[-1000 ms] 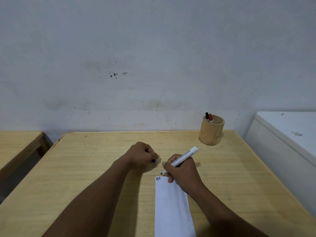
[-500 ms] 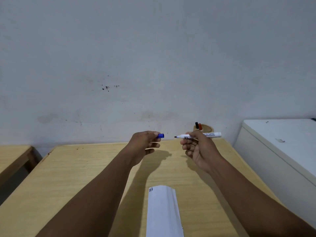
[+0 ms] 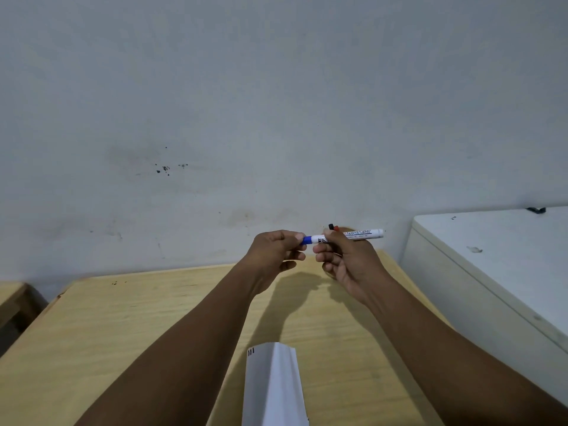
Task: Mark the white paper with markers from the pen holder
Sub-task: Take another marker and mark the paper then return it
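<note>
Both hands are raised above the wooden table (image 3: 153, 318). My right hand (image 3: 347, 259) grips a white marker (image 3: 359, 234) held level. My left hand (image 3: 275, 250) pinches its blue cap (image 3: 307, 239), which sits on the marker's tip. The white paper (image 3: 273, 388) lies on the table near me, with three short dark strokes (image 3: 251, 352) at its top left corner. The pen holder is almost hidden behind my right hand; only a black marker top (image 3: 331, 226) and a red one (image 3: 336, 229) show above it.
A white cabinet or box (image 3: 491, 256) stands close against the table's right side. A second wooden table (image 3: 12, 296) sits at the far left, with a gap between. A stained grey wall is right behind the table.
The hands lifted off the paper and came together. The blue cap, held apart in my left hand before, is now on the marker's tip. The view tilted up.
</note>
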A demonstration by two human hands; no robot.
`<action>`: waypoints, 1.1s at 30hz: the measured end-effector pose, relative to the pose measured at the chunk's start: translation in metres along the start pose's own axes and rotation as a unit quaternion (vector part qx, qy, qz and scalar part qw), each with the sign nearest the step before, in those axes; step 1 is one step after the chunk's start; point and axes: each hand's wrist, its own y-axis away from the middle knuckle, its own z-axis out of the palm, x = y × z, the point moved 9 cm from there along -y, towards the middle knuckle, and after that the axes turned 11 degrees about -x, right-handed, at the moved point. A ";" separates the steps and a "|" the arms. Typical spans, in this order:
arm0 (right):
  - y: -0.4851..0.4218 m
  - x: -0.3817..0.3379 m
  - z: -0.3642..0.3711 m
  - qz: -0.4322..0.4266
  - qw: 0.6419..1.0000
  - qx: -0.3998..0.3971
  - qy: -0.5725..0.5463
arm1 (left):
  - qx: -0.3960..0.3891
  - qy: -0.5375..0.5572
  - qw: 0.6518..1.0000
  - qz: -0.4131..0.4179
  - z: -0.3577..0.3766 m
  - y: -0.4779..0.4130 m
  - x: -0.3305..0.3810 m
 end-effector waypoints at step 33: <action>-0.014 -0.065 -0.108 0.077 0.946 0.130 0.287 | 0.068 -0.465 0.874 0.122 0.069 -0.079 0.072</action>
